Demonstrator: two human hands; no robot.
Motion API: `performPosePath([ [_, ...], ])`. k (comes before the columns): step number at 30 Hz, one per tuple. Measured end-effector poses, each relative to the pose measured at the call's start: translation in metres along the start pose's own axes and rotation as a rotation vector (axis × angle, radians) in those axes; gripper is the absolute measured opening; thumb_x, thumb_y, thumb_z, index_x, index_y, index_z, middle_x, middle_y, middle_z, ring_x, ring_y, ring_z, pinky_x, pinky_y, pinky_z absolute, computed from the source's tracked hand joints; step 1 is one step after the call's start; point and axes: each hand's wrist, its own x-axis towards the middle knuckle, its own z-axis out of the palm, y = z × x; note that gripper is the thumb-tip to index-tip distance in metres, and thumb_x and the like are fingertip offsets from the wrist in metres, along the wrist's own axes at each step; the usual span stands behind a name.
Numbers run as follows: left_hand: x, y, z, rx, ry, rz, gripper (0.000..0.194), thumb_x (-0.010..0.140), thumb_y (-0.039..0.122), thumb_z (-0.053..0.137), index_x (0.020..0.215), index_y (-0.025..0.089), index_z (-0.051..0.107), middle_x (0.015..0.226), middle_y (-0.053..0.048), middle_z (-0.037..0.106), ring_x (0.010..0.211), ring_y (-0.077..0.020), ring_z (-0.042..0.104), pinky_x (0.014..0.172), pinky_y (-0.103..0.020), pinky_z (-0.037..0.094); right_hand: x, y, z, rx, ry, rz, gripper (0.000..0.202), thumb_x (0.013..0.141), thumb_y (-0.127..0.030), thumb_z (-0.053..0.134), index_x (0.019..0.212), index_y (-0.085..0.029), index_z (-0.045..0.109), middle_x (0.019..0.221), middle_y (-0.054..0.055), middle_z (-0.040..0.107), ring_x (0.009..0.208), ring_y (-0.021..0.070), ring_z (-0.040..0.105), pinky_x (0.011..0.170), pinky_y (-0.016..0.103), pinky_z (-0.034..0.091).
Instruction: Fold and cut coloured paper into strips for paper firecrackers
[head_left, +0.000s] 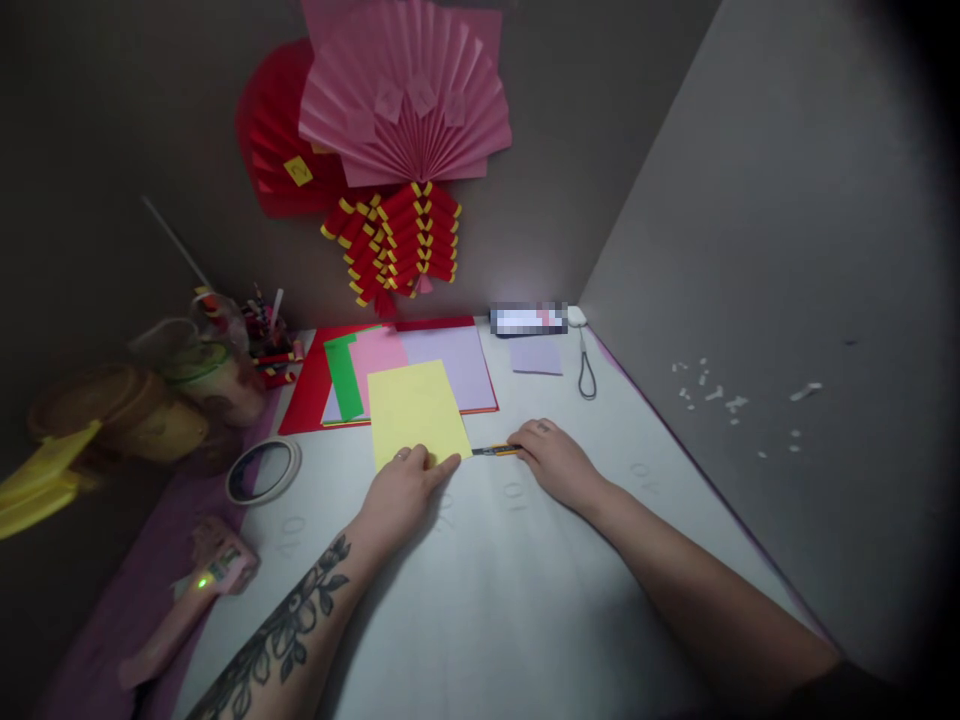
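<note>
Toward the tabletop's [495,590] far edge, partly over a stack of coloured sheets [420,345], the yellow paper [416,405] looked light, bendable and easily creased, best pinned flat along its near edge. My left hand [401,490] spread there, pinching nothing; my right hand [551,455] gripped a cutter [495,450], blade at the near right corner. The paper was pale, plain and four-sided.

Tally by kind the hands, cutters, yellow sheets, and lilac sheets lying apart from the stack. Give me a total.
Hands: 2 (left hand, right hand)
Cutter: 1
Yellow sheet: 1
Lilac sheet apart from the stack: 1
Total: 5
</note>
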Motion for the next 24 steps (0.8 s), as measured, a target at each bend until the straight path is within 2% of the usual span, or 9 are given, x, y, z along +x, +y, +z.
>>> performPosePath([
  [4, 0.002, 0.004, -0.002, 0.067, -0.02, -0.003, 0.066, 0.085, 0.007, 0.04, 0.14, 0.043, 0.036, 0.093, -0.005, 0.049, 0.087, -0.0217, 0.047, 0.072, -0.03, 0.039, -0.001, -0.001, 0.001, 0.004, 0.01, -0.015, 0.018, 0.088, -0.009, 0.053, 0.096, -0.019, 0.065, 0.093, 0.006, 0.063, 0.09, 0.0208, 0.051, 0.081, 0.035, 0.045],
  [9, 0.002, 0.005, -0.001, 0.082, -0.014, -0.003, 0.067, 0.083, 0.006, 0.04, 0.139, 0.044, 0.036, 0.091, -0.006, 0.048, 0.085, -0.0225, 0.048, 0.068, -0.03, 0.037, -0.002, -0.004, 0.001, -0.001, 0.031, -0.039, 0.018, 0.088, -0.009, 0.053, 0.096, -0.018, 0.065, 0.091, 0.007, 0.063, 0.089, 0.0217, 0.051, 0.08, 0.036, 0.046],
  [24, 0.002, 0.005, -0.002, 0.043, -0.036, -0.035, 0.063, 0.087, 0.009, 0.039, 0.139, 0.043, 0.037, 0.095, -0.006, 0.05, 0.089, -0.022, 0.048, 0.073, -0.03, 0.039, -0.006, -0.009, 0.003, 0.015, 0.04, -0.077, 0.021, 0.086, -0.005, 0.052, 0.098, -0.017, 0.065, 0.088, 0.007, 0.062, 0.085, 0.0215, 0.05, 0.077, 0.035, 0.047],
])
